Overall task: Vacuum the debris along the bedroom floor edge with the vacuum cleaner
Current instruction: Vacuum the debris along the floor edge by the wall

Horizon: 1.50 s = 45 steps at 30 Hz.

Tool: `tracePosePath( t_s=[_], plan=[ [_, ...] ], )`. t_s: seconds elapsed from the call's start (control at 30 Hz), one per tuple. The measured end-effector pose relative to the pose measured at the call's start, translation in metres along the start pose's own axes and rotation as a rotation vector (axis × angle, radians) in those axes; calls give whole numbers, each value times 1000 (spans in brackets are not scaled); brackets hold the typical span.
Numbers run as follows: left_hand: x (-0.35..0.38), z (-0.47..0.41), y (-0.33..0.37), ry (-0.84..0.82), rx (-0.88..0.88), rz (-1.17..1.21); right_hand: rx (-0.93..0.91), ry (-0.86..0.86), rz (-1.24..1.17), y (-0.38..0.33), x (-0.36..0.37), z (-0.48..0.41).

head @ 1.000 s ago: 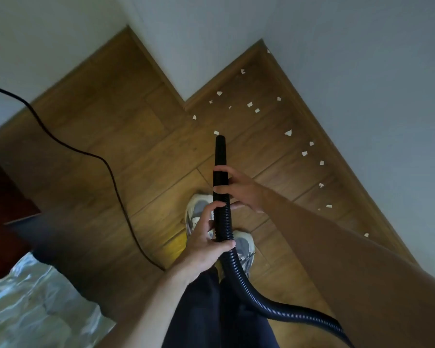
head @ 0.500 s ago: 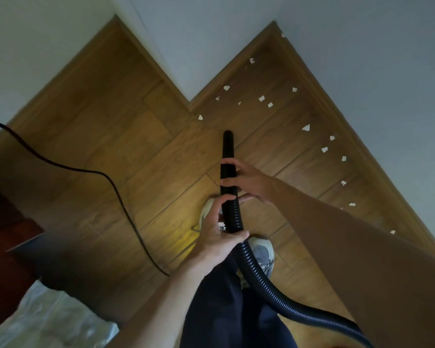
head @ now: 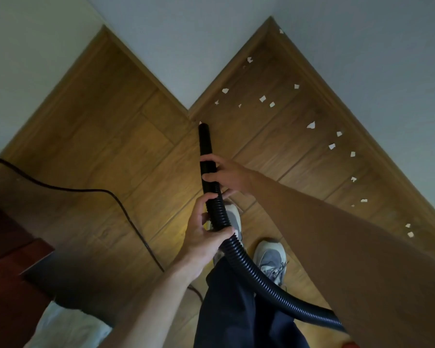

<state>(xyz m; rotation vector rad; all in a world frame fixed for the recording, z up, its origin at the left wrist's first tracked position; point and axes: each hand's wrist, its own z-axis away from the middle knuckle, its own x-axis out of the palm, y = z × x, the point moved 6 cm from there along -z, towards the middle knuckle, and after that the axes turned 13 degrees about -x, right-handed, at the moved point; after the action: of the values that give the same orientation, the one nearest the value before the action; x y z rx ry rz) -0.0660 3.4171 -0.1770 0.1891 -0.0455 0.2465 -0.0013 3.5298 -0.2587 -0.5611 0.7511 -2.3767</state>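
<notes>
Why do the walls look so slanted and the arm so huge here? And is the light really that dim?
Head view: the wide-angle lens splays the walls and swells the right forearm near it; light is dim, the lower-left furniture lost in shadow, a yellowish glow on the floor beside the left hand gripping the hose; the white scraps look sharp.

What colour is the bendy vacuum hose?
The hose is black, with ribbed rings, seen in the head view.
</notes>
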Motion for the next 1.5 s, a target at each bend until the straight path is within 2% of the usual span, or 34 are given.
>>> tracePosePath(
  t_s=[0.87,1.3,1.5],
  plan=[
    [35,-29,65,-47,66,-154,-81,171,-68,-29,-74,-13],
    [49,-24,55,-149,-11,-268,-37,238,-214,-1,-87,18],
    [58,-36,74,-127,53,-258,-61,269,-179,-19,-104,7]
  ],
)
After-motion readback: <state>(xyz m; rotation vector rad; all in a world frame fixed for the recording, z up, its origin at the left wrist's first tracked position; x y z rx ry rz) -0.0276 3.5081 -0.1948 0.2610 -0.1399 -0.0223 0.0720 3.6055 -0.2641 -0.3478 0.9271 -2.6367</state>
